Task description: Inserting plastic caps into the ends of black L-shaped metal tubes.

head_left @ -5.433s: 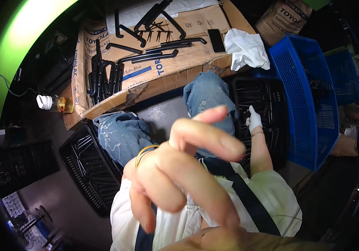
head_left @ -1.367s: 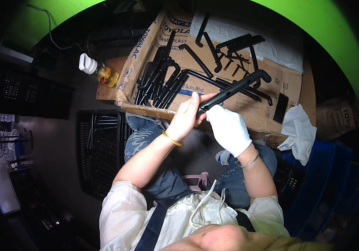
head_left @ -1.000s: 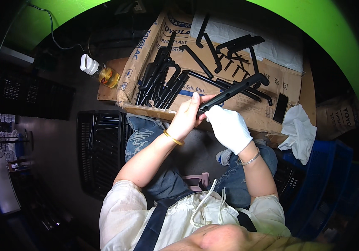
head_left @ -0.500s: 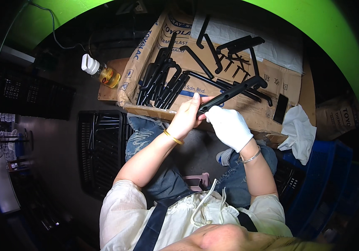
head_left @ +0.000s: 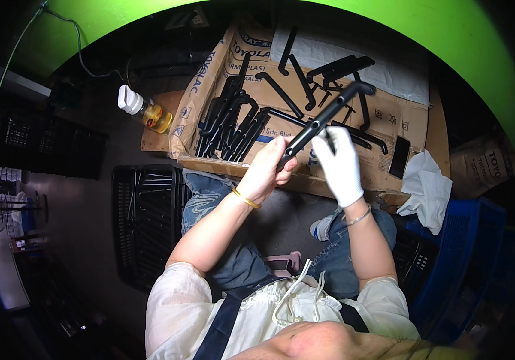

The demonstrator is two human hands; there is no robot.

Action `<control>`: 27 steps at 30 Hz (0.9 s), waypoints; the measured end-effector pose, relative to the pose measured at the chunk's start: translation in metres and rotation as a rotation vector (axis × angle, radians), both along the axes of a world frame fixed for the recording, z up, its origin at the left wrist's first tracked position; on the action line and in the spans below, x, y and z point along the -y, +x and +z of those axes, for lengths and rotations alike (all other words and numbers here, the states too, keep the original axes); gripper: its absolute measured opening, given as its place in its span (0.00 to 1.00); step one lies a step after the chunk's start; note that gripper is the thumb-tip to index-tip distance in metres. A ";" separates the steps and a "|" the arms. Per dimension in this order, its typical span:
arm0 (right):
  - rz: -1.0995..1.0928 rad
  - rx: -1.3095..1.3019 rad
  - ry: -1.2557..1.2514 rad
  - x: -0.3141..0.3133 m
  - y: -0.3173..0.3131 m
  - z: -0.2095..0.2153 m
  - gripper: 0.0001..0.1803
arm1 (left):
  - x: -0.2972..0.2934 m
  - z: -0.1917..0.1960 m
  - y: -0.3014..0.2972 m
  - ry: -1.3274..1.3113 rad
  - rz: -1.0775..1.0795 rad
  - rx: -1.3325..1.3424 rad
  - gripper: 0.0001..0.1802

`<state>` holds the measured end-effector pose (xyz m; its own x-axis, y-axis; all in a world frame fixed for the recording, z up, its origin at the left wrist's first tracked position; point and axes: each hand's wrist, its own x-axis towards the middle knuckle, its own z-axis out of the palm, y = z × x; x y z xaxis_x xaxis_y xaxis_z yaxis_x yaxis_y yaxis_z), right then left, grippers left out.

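Observation:
My left hand (head_left: 266, 171), bare with a gold bangle, grips the near end of a long black plastic handle (head_left: 326, 120) that slants up to the right. My right hand (head_left: 340, 165) wears a white glove and touches the handle's middle with its fingertips, pinching a small thin dark tool against it. Both hands hover above the near edge of a flattened cardboard sheet (head_left: 389, 120). A stack of similar black handles (head_left: 233, 126) lies on the cardboard to the left of my hands.
Loose black handles and small screws are scattered on the cardboard's far side. A small bottle of yellow liquid (head_left: 143, 111) stands at left. A black crate (head_left: 143, 222) sits by my left knee, a blue crate (head_left: 467, 252) at right, a white cloth (head_left: 425, 189) beside it.
Five seconds ago my bare hand was close to the camera. Over the last second and a half the handle has stayed in both hands, its far end tilting slightly upward.

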<state>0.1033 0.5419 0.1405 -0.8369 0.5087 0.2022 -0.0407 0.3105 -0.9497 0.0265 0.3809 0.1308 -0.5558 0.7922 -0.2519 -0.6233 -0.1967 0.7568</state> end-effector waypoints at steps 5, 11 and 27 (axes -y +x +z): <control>0.057 0.102 -0.706 -0.028 0.002 0.023 0.11 | -0.002 0.000 0.018 0.178 -0.252 0.179 0.12; -0.074 0.175 -0.243 -0.018 -0.002 0.025 0.13 | -0.014 -0.012 0.036 -0.156 -0.122 -0.475 0.22; 0.033 0.032 0.017 -0.005 0.009 0.017 0.15 | -0.023 0.001 0.039 -0.266 0.059 -0.746 0.16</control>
<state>0.1124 0.5466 0.1577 -0.8590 0.4779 0.1835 -0.0210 0.3252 -0.9454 0.0651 0.4036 0.1315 -0.6915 0.7218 0.0271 0.0731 0.0326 0.9968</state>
